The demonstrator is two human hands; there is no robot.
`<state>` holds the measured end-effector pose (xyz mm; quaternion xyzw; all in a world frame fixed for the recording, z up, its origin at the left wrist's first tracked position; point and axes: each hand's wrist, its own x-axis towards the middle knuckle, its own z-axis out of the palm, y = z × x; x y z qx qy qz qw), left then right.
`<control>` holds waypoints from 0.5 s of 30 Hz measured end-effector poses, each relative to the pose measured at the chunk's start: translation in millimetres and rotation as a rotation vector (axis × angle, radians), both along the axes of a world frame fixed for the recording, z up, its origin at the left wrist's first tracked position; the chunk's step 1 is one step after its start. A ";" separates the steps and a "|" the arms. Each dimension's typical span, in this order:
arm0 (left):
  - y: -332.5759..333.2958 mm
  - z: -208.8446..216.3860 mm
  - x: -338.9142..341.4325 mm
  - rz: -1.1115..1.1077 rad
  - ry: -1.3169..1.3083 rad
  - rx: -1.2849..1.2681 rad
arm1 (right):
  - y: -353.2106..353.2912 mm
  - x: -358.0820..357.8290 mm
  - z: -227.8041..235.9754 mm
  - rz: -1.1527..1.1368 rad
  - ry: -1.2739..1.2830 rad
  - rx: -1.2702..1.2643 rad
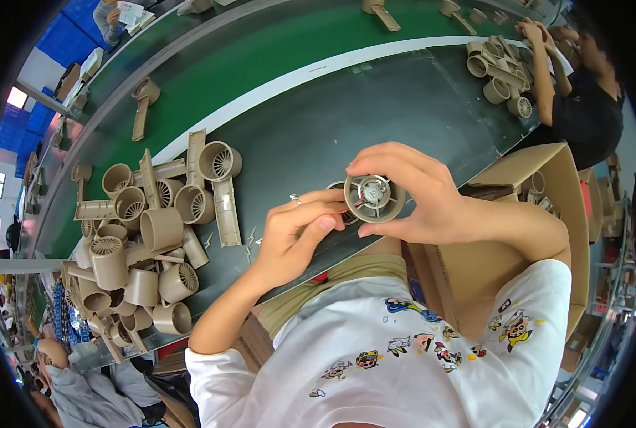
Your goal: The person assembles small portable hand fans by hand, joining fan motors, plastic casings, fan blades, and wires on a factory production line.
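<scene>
Fingers of the right hand (411,192) curl around a round tan fan housing (375,198), clamped on its rim from above and below, so the part sits just right of frame centre, raised above the dark surface (318,128). Its open face points up toward the camera, showing a small motor (372,191) with thin red wires in the middle; the short cylinder axis therefore runs roughly along the line of sight, not across the frame. The left hand (296,232) lies lower left of the housing, fingers drawn together with the tips touching or just beside the rim's left edge at the wires; whether they pinch a wire I cannot tell. Both hands are at the part, the right one carrying it, the left one meeting it from the side.

At the left of the frame a heap of similar tan housings and handles (147,235) rests on the surface, well apart from the hands. A cardboard box (546,178) stands at the right, and another person's arm (542,78) works over a smaller pile at the upper right.
</scene>
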<state>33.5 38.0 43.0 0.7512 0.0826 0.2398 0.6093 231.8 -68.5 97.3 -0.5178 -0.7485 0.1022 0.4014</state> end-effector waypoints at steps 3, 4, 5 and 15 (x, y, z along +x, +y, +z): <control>1.3 -11.1 -1.2 -0.047 -0.111 -0.248 | -1.4 0.8 0.6 -0.013 -0.007 0.062; 2.4 -12.5 -0.7 -0.080 -0.147 -0.265 | -2.4 1.0 0.0 -0.008 -0.005 0.047; 2.4 -15.3 -1.0 -0.111 -0.183 -0.284 | -3.3 1.3 -0.6 0.024 -0.019 0.038; 3.7 -30.6 -9.0 -0.210 -0.242 -0.542 | 3.7 8.2 -12.8 0.148 0.114 -0.080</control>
